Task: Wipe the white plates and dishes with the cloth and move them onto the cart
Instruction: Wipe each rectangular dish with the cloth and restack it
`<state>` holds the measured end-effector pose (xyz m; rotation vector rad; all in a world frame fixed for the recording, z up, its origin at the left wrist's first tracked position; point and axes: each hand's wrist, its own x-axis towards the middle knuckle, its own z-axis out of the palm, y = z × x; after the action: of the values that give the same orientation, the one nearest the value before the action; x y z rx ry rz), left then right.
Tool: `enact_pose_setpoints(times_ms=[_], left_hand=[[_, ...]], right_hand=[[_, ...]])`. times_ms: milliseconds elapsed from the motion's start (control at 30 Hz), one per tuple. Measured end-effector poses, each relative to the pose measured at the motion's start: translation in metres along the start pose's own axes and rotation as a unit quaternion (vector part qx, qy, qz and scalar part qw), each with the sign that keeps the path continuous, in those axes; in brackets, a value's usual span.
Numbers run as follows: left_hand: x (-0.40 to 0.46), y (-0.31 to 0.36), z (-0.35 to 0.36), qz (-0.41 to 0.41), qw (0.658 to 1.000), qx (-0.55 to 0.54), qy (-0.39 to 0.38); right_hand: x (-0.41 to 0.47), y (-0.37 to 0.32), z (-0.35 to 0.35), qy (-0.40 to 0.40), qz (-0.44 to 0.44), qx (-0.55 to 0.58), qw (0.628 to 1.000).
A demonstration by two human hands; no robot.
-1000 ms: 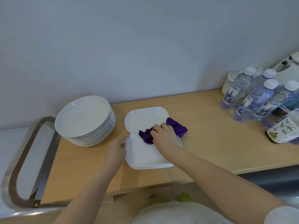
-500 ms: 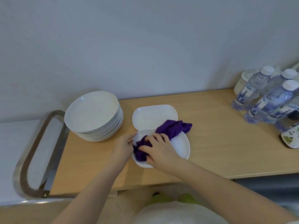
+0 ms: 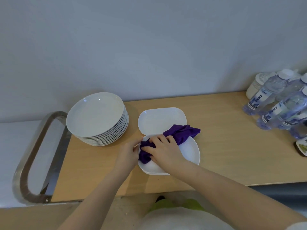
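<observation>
A white rounded dish (image 3: 189, 151) lies on the wooden top near its front edge. My right hand (image 3: 164, 151) presses a crumpled purple cloth (image 3: 181, 132) into the dish, fingers curled over the cloth's left end. My left hand (image 3: 128, 153) holds the dish's left rim, thumb on the edge. Just behind lies a second white rectangular dish (image 3: 159, 119), partly covered by the cloth's far end. A tall stack of round white plates (image 3: 97, 115) stands to the left.
A metal cart handle (image 3: 31, 156) loops at the left end of the wooden top (image 3: 232, 146). Several water bottles (image 3: 279, 105), a white jar (image 3: 255, 85) and a printed packet (image 3: 303, 146) crowd the right end. A grey wall runs behind.
The view has shifted left, pushing the bottles toward the right edge. My right hand has drawn the cloth from the dish's far side to its left part. My left hand stays on the rim.
</observation>
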<state>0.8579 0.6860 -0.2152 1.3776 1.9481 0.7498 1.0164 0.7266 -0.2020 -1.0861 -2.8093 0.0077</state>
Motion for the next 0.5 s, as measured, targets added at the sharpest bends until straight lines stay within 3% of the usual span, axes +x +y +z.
enact_pose_setpoints(times_ms=[233,500], left_hand=[[0.002,-0.002,0.000,-0.020,1.000,-0.016,-0.006],[0.000,0.000,-0.002,-0.030,0.998,-0.049,-0.006]], right_hand=[[0.006,0.010,0.000,-0.004,0.089,-0.067,0.994],[-0.001,0.015,-0.002,-0.025,0.137,-0.022,0.990]])
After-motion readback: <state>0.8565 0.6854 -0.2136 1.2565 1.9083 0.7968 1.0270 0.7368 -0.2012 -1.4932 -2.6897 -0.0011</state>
